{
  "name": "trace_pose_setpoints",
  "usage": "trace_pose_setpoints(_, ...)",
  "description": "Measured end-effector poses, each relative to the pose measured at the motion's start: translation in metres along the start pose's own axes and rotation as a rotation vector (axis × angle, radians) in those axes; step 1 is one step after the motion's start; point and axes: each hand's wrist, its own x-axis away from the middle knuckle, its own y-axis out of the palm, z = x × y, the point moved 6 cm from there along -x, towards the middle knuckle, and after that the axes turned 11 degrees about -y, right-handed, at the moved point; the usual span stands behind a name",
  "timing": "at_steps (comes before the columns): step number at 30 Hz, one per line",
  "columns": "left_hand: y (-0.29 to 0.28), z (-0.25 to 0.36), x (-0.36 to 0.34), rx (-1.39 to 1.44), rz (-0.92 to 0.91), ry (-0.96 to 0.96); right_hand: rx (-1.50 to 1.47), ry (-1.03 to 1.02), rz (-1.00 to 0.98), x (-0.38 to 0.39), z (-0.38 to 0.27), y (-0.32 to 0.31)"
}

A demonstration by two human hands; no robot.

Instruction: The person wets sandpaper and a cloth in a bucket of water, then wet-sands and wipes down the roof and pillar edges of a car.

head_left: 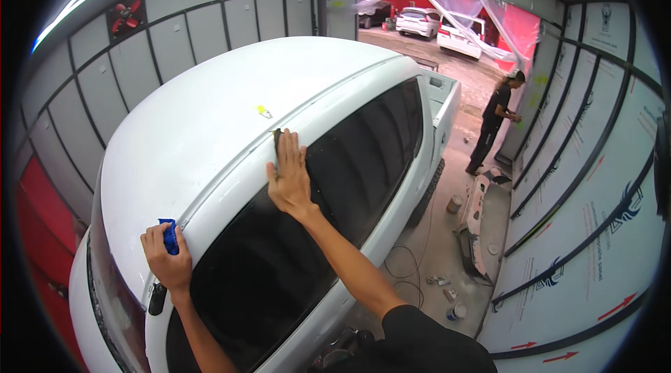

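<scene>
At the front corner of a white pickup truck's roof (210,121), my left hand (168,257) is closed around a crumpled blue cloth-like piece (169,237). My right hand (290,174) lies further back along the roof edge, above the dark side window (363,142). Its fingers are stretched out, pressing a small dark pad (277,139) against the white painted edge. Most of that pad is hidden under the fingers. A small yellow-and-white scrap or mark (263,111) shows on the roof just beyond my right hand.
Another person (498,118) in dark clothes stands by the right wall. A bumper (475,219), tins (456,311) and a thin hose (418,268) lie on the floor to the right. Plastic sheeting (461,23) hangs at the doorway, with parked cars (418,22) beyond.
</scene>
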Motion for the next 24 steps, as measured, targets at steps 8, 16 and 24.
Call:
trace_pose_setpoints(8, -0.002, 0.015, 0.001, -0.022, -0.009, 0.011, 0.134, 0.286, -0.030, -0.057, 0.104, -0.034)
trace_pose_setpoints(16, -0.001, 0.015, 0.000, -0.015, -0.011, 0.001, 0.181, 0.146, -0.069, -0.058, 0.099, -0.047)
trace_pose_setpoints(24, -0.012, 0.004, -0.001, -0.033, 0.016, 0.002, 0.060, -0.091, -0.061, -0.019, 0.000, -0.013)
